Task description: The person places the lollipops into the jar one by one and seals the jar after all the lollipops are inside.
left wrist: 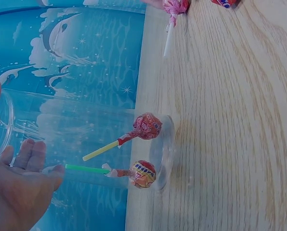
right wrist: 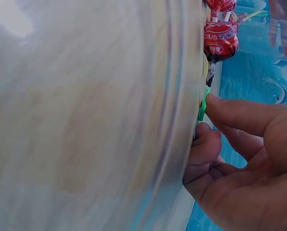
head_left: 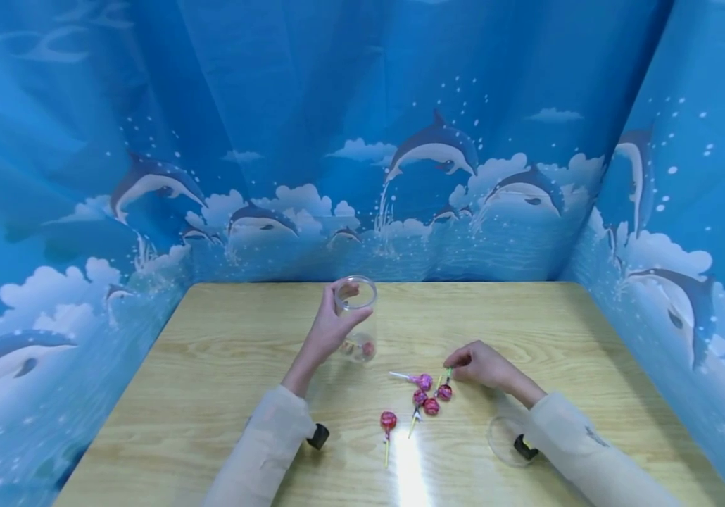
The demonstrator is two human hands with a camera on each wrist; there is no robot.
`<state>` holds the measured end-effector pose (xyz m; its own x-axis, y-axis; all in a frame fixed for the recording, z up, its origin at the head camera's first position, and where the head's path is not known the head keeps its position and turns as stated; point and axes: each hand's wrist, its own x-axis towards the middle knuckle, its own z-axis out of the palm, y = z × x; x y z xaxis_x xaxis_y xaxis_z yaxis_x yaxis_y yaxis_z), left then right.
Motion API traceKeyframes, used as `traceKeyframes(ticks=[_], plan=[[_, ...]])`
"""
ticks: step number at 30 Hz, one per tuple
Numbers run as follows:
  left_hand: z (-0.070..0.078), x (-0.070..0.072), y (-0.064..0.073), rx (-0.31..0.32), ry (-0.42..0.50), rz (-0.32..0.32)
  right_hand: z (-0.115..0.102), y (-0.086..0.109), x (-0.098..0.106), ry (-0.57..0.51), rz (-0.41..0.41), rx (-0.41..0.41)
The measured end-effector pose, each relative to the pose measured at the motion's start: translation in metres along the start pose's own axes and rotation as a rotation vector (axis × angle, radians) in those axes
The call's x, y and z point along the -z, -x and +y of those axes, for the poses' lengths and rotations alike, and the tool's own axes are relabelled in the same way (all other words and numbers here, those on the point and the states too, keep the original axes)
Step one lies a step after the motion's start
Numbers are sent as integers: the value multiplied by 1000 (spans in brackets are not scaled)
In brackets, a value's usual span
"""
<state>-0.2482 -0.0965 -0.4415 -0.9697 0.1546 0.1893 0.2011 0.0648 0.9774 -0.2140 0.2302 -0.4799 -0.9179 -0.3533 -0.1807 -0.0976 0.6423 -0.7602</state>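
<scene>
My left hand (head_left: 326, 329) grips a clear cylindrical jar (head_left: 367, 325) near its open rim, and the jar stands upright on the table. Through its wall, the left wrist view shows a lollipop with a yellow stick (left wrist: 147, 126) and one with a green stick (left wrist: 143, 174), both heads down at the base. To the right, my right hand (head_left: 488, 365) pinches the green stick of a red-wrapped lollipop (head_left: 444, 393) lying among others. Beside that one are a pink lollipop (head_left: 424, 382) and more red lollipops (head_left: 431, 406).
Nearer the front, a separate red lollipop (head_left: 388, 420) lies with its yellow stick toward me. A clear round lid (head_left: 492, 443) lies flat under my right wrist. Behind the wooden table (head_left: 242, 352) hangs a blue dolphin-print curtain (head_left: 337, 176), which also runs along both sides.
</scene>
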Motion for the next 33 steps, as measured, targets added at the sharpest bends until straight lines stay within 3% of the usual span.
traceKeyframes(ticks=[17,22,26,33], plan=[[1,1,0,0,-7,-2,3,17,3,95,47,-1],[1,1,0,15,-2,-2,0,20,7,109,12,-23],[1,1,0,20,-4,0,-1,25,15,56,-25,-59],[1,0,-1,32,-11,9,2,32,28,-126,6,-120]])
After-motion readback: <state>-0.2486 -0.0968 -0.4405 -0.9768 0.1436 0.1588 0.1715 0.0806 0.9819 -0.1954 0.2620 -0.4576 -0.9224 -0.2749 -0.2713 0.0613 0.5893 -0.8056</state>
